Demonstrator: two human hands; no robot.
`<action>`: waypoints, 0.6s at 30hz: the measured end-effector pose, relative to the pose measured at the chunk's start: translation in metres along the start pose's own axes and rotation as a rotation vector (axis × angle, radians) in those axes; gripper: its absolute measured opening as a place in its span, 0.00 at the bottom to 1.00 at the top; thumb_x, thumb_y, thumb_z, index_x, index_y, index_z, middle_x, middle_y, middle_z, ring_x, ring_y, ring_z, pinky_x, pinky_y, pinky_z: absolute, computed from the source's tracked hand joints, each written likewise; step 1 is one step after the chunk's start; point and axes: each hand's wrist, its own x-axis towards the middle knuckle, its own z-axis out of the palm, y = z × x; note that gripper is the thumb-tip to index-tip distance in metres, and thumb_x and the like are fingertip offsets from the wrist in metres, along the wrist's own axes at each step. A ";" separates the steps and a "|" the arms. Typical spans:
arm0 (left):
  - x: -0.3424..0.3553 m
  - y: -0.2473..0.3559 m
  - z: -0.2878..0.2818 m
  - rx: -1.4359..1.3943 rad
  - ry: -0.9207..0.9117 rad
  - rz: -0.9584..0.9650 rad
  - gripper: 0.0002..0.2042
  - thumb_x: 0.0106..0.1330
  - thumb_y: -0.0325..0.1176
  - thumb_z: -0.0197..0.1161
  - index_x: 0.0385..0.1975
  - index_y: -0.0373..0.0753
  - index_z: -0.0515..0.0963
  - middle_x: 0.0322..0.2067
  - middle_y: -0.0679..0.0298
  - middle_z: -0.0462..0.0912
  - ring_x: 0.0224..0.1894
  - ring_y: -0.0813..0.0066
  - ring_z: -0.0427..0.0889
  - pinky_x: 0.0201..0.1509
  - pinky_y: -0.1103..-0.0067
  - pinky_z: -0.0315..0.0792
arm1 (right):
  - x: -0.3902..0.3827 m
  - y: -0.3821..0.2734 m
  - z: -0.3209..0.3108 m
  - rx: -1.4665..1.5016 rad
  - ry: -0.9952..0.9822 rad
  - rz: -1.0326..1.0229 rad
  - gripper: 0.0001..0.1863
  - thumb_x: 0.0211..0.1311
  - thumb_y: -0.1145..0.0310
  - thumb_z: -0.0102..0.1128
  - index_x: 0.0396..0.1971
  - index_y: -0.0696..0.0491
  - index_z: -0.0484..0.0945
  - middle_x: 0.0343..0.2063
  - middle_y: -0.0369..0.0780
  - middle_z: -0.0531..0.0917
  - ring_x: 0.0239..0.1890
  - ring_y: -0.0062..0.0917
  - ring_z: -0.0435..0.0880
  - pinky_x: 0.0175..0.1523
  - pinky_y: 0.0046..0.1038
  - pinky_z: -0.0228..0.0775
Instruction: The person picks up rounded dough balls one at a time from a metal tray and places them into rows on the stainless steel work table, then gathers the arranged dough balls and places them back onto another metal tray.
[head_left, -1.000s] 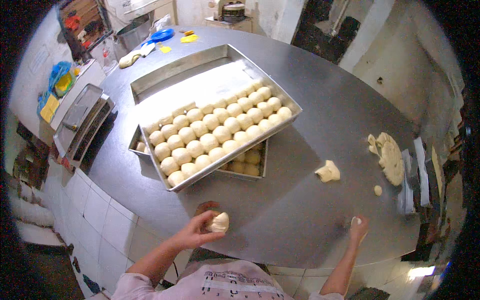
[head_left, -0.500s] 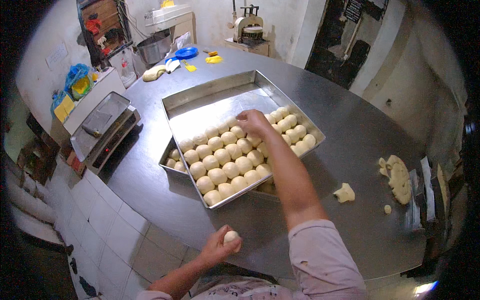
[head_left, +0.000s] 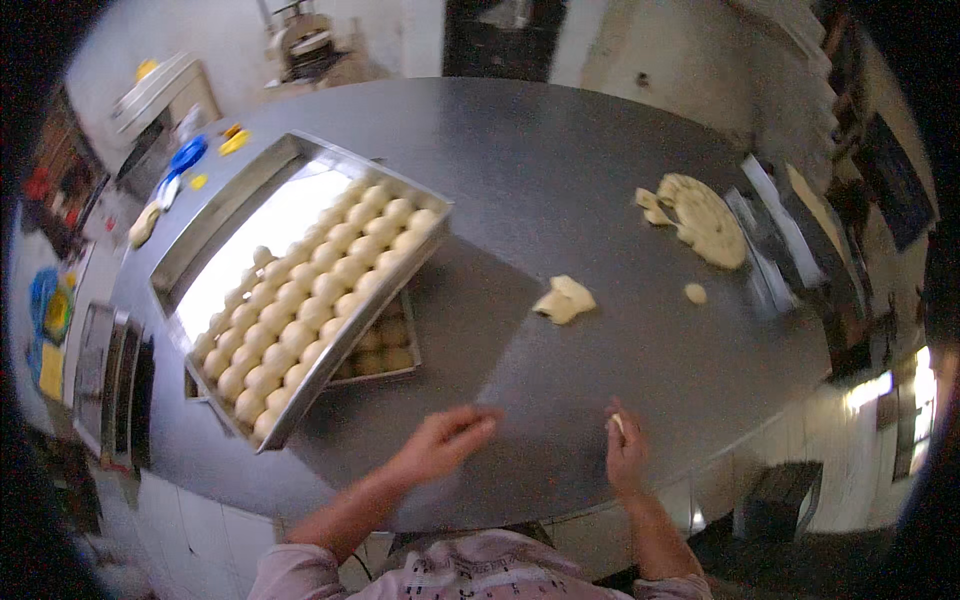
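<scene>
My left hand [head_left: 452, 440] hovers over the near edge of the table, fingers stretched out to the right, slightly blurred, with nothing visible in it. To its right, my right hand [head_left: 626, 455] is raised with curled fingers around a small pale piece of dough [head_left: 617, 423], mostly hidden by the fingers. A deep metal tray [head_left: 350, 375] on the left holds rows of round dough balls [head_left: 297, 335] and has a bare part at its far side. Beyond my hands lies a torn lump of dough [head_left: 566, 300].
Under the tray sits a second tray [head_left: 395, 362] of dough balls. Farther right are a large flattened dough mass [head_left: 705, 222], a small dough ball [head_left: 695, 293] and long flat metal pieces [head_left: 757, 250]. A scale [head_left: 108, 385] stands off the table's left side.
My view has swung to the right. My right hand has left the tray and come back near my body. The dough ball no longer shows in my left hand.
</scene>
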 end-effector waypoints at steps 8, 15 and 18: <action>0.221 -0.018 0.037 0.995 0.573 0.395 0.21 0.59 0.43 0.57 0.47 0.36 0.71 0.45 0.55 0.72 0.48 0.56 0.69 0.50 0.63 0.64 | 0.098 0.030 0.001 -0.568 0.329 -0.103 0.18 0.52 0.60 0.59 0.38 0.55 0.71 0.40 0.45 0.74 0.46 0.41 0.68 0.51 0.42 0.57; 0.254 -0.003 0.061 0.997 0.529 0.349 0.20 0.52 0.39 0.65 0.44 0.41 0.74 0.43 0.57 0.73 0.45 0.57 0.71 0.46 0.63 0.68 | 0.089 0.073 -0.052 -0.634 0.274 0.012 0.13 0.49 0.60 0.60 0.30 0.52 0.74 0.39 0.46 0.75 0.44 0.43 0.71 0.54 0.46 0.58; 0.262 -0.015 0.055 0.861 0.387 0.274 0.16 0.53 0.37 0.64 0.41 0.39 0.75 0.37 0.56 0.77 0.40 0.58 0.75 0.44 0.67 0.70 | 0.137 0.055 -0.025 -0.397 0.414 0.032 0.07 0.44 0.70 0.60 0.25 0.53 0.74 0.31 0.44 0.75 0.38 0.38 0.72 0.44 0.39 0.62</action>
